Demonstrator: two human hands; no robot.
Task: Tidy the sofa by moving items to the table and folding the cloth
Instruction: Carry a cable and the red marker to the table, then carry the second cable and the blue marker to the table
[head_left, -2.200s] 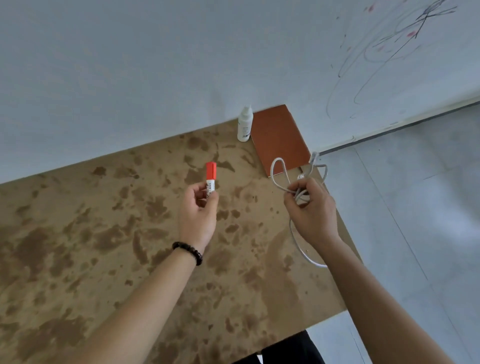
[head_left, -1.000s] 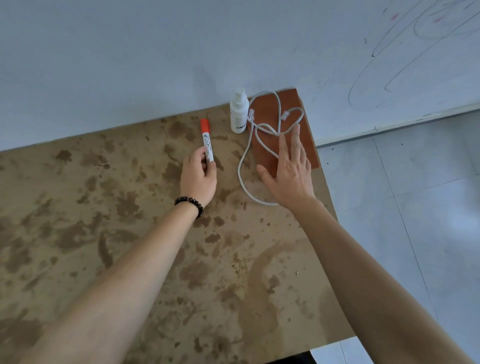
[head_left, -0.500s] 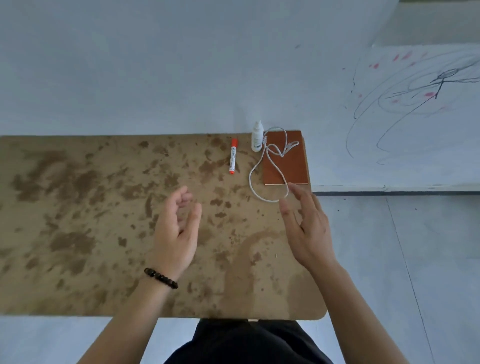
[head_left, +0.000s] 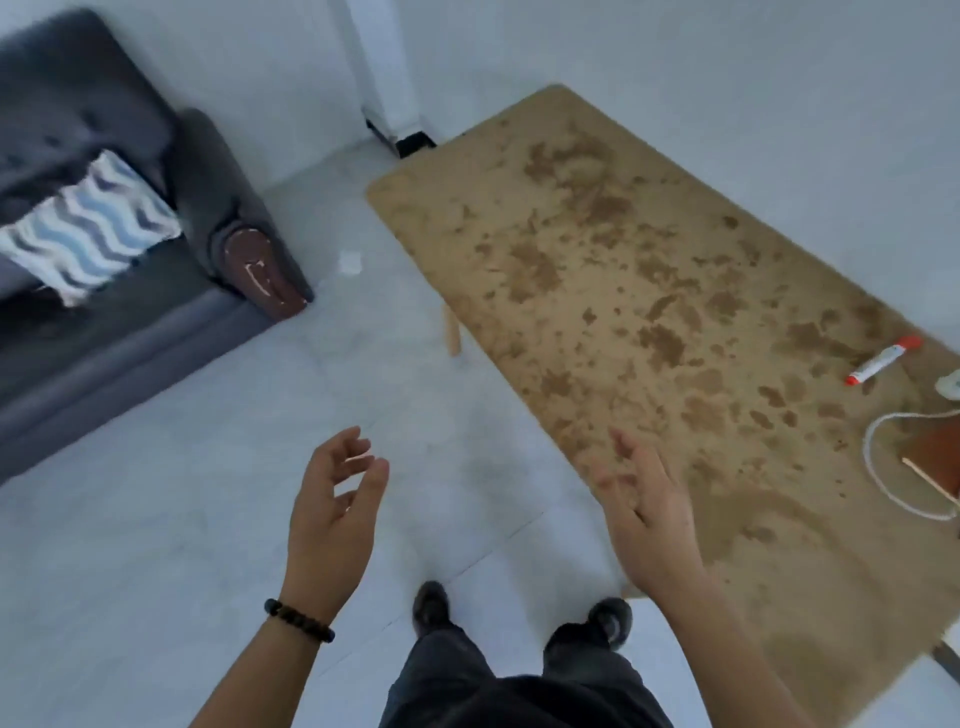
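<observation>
A dark grey sofa (head_left: 119, 332) stands at the upper left with a blue-and-grey wavy-patterned cloth (head_left: 88, 228) lying on its seat. The brown mottled table (head_left: 649, 322) stretches across the right. At its far right edge lie a red-capped marker (head_left: 880, 361), a white cable (head_left: 883, 467), a brown notebook (head_left: 935, 457) and part of a white bottle (head_left: 950, 387). My left hand (head_left: 335, 514) hovers over the floor, fingers loosely curled, holding nothing. My right hand (head_left: 647, 512) hangs over the table's near edge, fingers relaxed and empty.
Pale tiled floor (head_left: 208, 519) lies between sofa and table. My legs and dark shoes (head_left: 431, 605) stand beside the table's near corner. A small white scrap (head_left: 350, 261) sits on the floor near the sofa arm. A wooden table leg (head_left: 451, 332) shows below the table's left edge.
Both hands let go of the marker and the cable, which now lie on the table. My view has swung left, bringing the sofa and its cloth into sight.
</observation>
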